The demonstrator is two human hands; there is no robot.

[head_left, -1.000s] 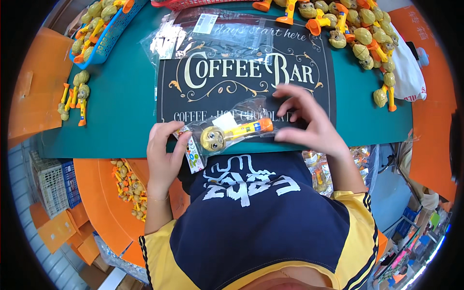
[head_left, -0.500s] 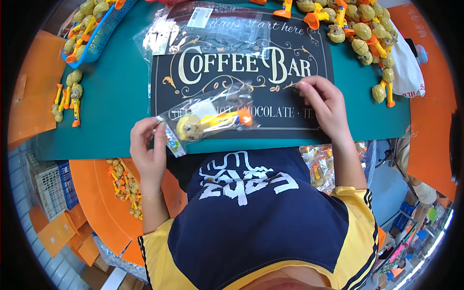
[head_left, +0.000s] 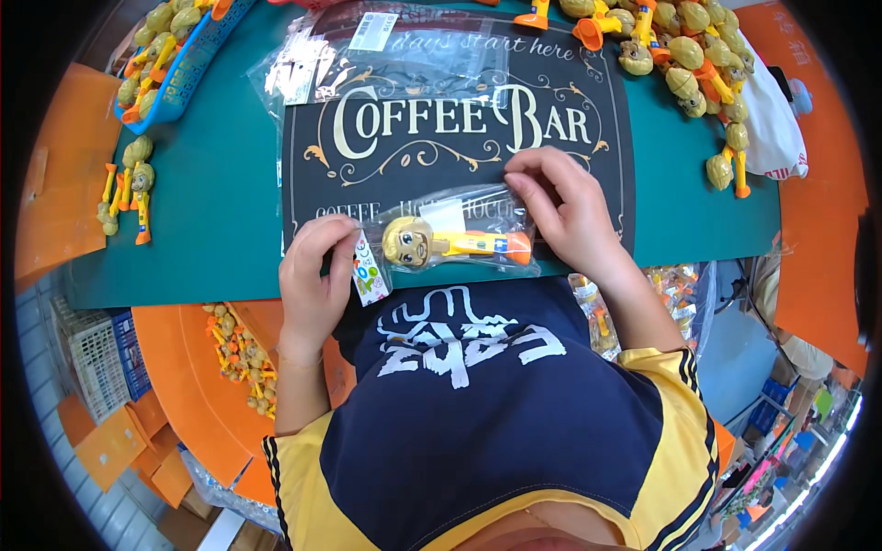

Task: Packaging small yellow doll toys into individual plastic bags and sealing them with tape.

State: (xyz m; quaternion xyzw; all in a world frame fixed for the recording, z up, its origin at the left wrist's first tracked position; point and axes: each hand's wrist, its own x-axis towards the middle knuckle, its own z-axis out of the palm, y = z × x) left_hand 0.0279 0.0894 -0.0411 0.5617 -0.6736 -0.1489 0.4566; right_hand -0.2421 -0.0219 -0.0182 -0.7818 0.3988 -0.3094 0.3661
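Note:
A clear plastic bag [head_left: 491, 207] with a toy figure [head_left: 459, 244] inside is stretched level between my hands, above the near edge of a dark mat. The toy has a round yellow head with a printed face, turned upward, and a yellow and orange handle. My left hand [head_left: 317, 266] pinches the bag's left end beside a colourful printed card [head_left: 370, 271]. At the bag's upper right corner, my right hand [head_left: 571, 207] has thumb and forefinger closed together on the film. A white label shows through the bag behind the toy.
The dark printed mat [head_left: 432, 119] lies on a green table [head_left: 220, 211]. Flat clear bags [head_left: 413, 69] lie at its top. Loose toys [head_left: 689, 64] pile up at far right; others fill a blue basket [head_left: 188, 73] at far left. Several toys [head_left: 138, 184] lie below it. Bagged toys [head_left: 675, 298] sit beneath the table's right edge.
My left hand has shifted right with the bag, and the toy's face has rolled upward. My right hand has come left to the bag's far corner.

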